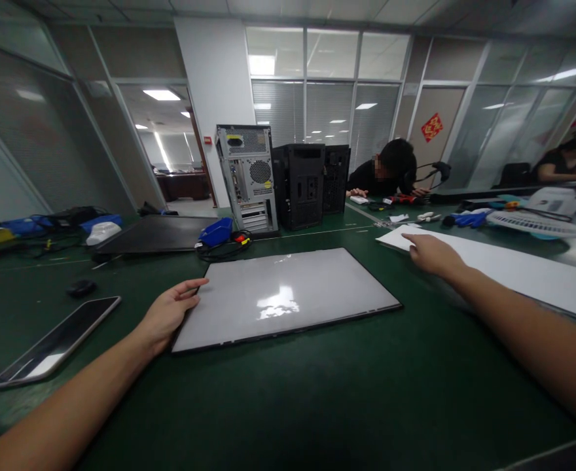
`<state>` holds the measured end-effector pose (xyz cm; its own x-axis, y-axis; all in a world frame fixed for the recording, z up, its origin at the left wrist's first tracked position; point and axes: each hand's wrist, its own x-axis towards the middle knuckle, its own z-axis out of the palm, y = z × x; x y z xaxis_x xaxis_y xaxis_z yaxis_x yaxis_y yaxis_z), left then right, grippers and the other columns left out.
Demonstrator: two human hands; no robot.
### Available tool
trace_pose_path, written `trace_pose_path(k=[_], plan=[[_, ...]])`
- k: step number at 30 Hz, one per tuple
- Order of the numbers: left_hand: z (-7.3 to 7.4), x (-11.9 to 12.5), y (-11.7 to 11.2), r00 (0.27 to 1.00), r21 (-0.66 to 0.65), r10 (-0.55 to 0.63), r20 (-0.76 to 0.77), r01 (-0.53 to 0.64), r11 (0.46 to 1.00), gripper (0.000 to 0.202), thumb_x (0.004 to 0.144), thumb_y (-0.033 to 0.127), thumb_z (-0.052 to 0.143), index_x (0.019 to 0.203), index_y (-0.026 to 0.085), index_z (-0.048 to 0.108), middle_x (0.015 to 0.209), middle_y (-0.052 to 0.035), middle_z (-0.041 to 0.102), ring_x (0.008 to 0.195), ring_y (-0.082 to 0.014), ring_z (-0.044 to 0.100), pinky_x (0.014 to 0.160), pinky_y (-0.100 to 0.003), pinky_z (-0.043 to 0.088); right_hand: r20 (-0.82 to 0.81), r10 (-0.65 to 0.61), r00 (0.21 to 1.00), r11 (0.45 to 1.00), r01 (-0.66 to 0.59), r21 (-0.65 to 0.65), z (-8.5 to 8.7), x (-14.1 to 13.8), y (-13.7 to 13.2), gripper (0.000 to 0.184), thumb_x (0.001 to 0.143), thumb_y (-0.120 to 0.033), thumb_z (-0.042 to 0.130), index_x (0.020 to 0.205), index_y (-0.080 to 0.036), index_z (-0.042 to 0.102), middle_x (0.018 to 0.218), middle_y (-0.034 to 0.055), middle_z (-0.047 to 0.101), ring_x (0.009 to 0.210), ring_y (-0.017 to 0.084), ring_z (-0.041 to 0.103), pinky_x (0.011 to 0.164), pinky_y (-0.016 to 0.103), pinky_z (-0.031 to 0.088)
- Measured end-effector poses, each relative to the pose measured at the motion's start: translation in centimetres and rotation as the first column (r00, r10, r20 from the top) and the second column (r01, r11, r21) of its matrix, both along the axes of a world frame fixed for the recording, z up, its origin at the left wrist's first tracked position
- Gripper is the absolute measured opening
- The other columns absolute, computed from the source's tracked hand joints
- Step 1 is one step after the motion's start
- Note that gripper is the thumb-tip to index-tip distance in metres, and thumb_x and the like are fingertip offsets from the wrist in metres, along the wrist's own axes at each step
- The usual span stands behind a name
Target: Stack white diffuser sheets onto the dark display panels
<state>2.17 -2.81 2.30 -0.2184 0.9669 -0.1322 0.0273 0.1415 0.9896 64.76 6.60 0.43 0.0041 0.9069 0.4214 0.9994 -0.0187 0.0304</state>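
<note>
My left hand (170, 311) is closed on the left edge of a thin rectangular display panel (288, 281), with thumb and a finger at its rim; the lower fingers are partly hidden. The panel has a pale, glossy face, a narrow black border and a bright reflection in the middle. Off to the right, my right hand (432, 254) lies over the left end of a large white sheet (523, 265), its index finger stretched out on the surface. The thumb of that hand is hidden.
A phone (57, 340) and a small black object (82, 288) lie at left. Behind them is a dark flat panel (155, 234) near a blue tray (216, 231). Computer cases (249, 180) stand at the back. A person (389, 170) sits across, and blue gloves (467, 218) lie at right.
</note>
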Motion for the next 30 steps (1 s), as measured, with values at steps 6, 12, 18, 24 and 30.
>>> trace_pose_path(k=[6, 12, 18, 24, 30], plan=[[0.1, -0.1, 0.2, 0.998, -0.033, -0.015, 0.067, 0.018, 0.999, 0.048, 0.081, 0.006, 0.060, 0.127, 0.019, 0.063, 0.075, -0.0065, 0.071, 0.050, -0.0174, 0.067, 0.041, -0.026, 0.053, -0.025, -0.158, 0.987, 0.969, 0.150, -0.198, -2.7, 5.4, 0.9, 0.053, 0.093, -0.035, 0.045, 0.139, -0.011, 0.055, 0.133, 0.0208, 0.059, 0.116, 0.034, 0.059, 0.097, 0.048, 0.047], [-0.5, -0.6, 0.7, 0.997, -0.021, -0.049, 0.063, 0.050, 0.999, 0.049, 0.083, 0.007, 0.060, 0.130, 0.018, 0.060, 0.080, -0.0096, 0.073, 0.055, -0.0207, 0.070, 0.043, -0.029, 0.056, -0.019, -0.216, 0.976, 0.967, 0.211, -0.144, -1.9, 4.1, 1.0, 0.047, 0.092, -0.031, 0.046, 0.136, -0.021, 0.058, 0.122, 0.0182, 0.064, 0.103, 0.035, 0.063, 0.086, 0.048, 0.048], [-0.2, -0.6, 0.3, 0.990, 0.011, -0.070, 0.120, 0.070, 0.998, 0.047, 0.082, 0.003, 0.060, 0.128, 0.016, 0.059, 0.090, -0.0121, 0.075, 0.066, -0.0215, 0.074, 0.051, -0.030, 0.060, -0.007, -0.206, 0.979, 0.979, 0.206, 0.000, -0.6, 0.7, -0.2, 0.043, 0.089, -0.026, 0.047, 0.130, -0.022, 0.061, 0.110, 0.0161, 0.068, 0.095, 0.032, 0.064, 0.080, 0.042, 0.046], [0.0, -0.4, 0.2, 0.989, 0.014, -0.065, 0.130, 0.063, 0.998, 0.048, 0.082, 0.002, 0.060, 0.128, 0.015, 0.059, 0.094, -0.0129, 0.075, 0.067, -0.0218, 0.075, 0.051, -0.030, 0.061, 0.004, 0.005, 1.000, 0.993, -0.005, 0.121, 1.0, -4.7, -1.9, 0.038, 0.091, -0.031, 0.048, 0.126, -0.021, 0.062, 0.098, 0.0095, 0.073, 0.088, 0.028, 0.066, 0.076, 0.037, 0.046], [0.2, -0.2, 0.1, 0.989, 0.008, -0.043, 0.140, 0.043, 0.999, 0.049, 0.080, 0.002, 0.063, 0.128, 0.015, 0.060, 0.092, -0.0117, 0.075, 0.067, -0.0218, 0.075, 0.050, -0.029, 0.061, 0.065, 0.398, 0.915, 0.913, -0.402, 0.073, 1.9, -12.6, -4.7, 0.032, 0.094, -0.031, 0.048, 0.118, -0.023, 0.067, 0.108, 0.0054, 0.073, 0.089, 0.023, 0.068, 0.077, 0.033, 0.048]])
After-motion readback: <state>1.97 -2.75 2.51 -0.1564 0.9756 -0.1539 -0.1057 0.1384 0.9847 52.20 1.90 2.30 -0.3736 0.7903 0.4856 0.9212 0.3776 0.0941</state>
